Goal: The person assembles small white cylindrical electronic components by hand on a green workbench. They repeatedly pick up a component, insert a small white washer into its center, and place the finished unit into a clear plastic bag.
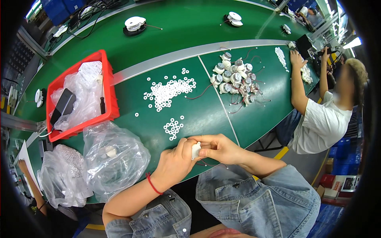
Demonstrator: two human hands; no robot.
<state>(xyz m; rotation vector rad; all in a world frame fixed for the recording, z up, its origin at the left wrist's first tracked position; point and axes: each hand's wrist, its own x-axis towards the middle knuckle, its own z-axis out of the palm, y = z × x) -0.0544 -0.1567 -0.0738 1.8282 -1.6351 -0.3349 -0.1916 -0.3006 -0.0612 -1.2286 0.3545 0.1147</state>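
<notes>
Close to the table's near edge, my left hand (174,160) and my right hand (222,149) meet around a small white motor (195,151) with thin dark red wires trailing beneath. Fingers of both hands are closed on it and cover much of its body. Just beyond lies a small group of white ring washers (173,127). A bigger heap of the same washers (168,93) spreads farther back. Right of that heap is a pile of similar white and grey motors (236,76) with loose wires.
At left stands a red bin (112,89) with plastic bags and a screwdriver (102,106). Clear bags (115,154) lie in front of it. A conveyor belt (186,25) carrying white round units (135,23) runs behind. A co-worker (325,119) sits at right; another person's arm (31,178) shows at far left.
</notes>
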